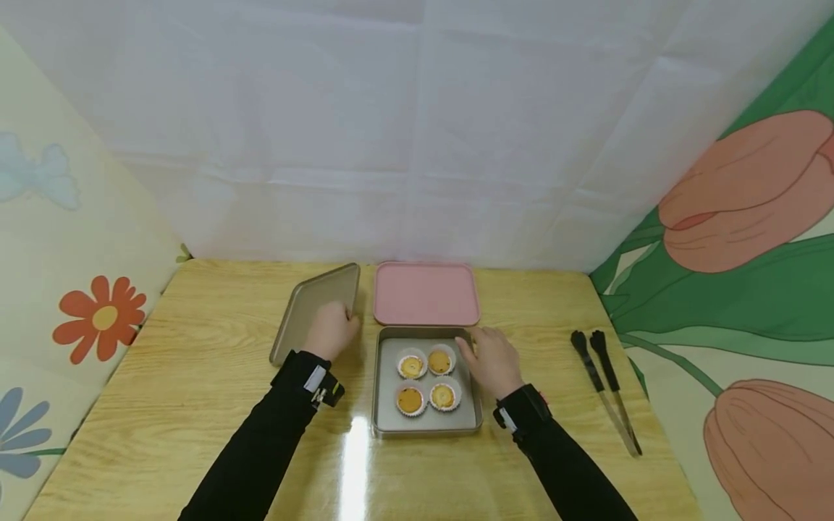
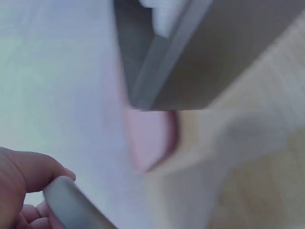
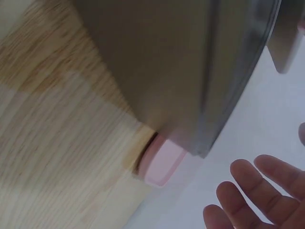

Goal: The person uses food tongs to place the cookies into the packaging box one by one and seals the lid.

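In the head view a square metal baking tin [image 1: 427, 431] stands on the table with several small cakes [image 1: 411, 367] in white paper cups inside. My left hand [image 1: 331, 331] grips the right edge of a flat metal lid [image 1: 306, 307], which is tilted, left of the tin. Up close in the left wrist view, the thumb lies over the rim of the lid [image 2: 71, 205] and the fingers curl beneath it. My right hand [image 1: 494, 359] hovers by the tin's right wall, thumb over its rim. Its spread fingers [image 3: 271, 198] hold nothing in the right wrist view.
A pink rectangular tray [image 1: 426, 294] lies directly behind the tin. Tongs with black handles [image 1: 606, 383] lie on the right side of the wooden table [image 1: 195, 362]. White cloth [image 1: 326, 130] hangs along the back, and printed fabric flanks both sides.
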Demonstrator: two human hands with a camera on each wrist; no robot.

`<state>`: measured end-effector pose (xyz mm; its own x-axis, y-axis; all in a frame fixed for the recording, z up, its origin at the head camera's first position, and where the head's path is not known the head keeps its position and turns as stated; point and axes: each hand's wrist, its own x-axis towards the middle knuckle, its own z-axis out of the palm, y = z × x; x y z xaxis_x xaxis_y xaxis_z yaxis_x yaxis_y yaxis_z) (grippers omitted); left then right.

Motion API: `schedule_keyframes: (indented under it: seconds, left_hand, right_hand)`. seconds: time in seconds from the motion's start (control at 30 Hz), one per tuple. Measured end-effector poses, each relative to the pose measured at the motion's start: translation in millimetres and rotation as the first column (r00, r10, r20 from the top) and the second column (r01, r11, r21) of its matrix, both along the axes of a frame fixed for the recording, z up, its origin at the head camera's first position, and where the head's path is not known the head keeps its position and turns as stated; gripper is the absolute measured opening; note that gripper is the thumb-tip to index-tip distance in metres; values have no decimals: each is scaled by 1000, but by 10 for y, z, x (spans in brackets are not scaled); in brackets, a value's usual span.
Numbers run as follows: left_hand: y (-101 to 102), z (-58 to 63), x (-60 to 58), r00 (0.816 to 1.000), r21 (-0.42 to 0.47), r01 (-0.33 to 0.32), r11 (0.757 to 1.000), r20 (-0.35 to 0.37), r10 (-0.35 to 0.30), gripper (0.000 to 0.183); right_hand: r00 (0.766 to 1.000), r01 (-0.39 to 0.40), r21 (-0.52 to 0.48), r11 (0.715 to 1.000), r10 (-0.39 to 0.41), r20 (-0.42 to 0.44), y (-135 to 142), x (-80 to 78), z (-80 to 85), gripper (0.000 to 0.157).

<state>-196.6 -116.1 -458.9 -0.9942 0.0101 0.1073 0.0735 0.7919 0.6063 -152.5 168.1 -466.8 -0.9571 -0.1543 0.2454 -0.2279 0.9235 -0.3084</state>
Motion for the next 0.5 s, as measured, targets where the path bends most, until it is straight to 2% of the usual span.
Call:
schedule_keyframes:
  seconds: [0.1,0.27,0.4,0.5]
  left_hand:
    - [18,174,26,998,-1,-10,1000,-68,10,36]
    - [110,481,129,985,50,-9,999,-172,17,15]
    - [246,708,244,973,66,55,996,-227,-39,17]
    - [349,840,334,953,70,121,990,-289,-96,15]
  right_hand:
    - [999,-30,4,1000,30,-15,-26,6,32,38]
    - [996,-85,-19,996,84,-32,-51,-9,71,42]
    - [992,-125,-103,987,123,-29,-78,-33,113,44]
    - [988,-152,-189,970,154,-3,-110,-61,154,46]
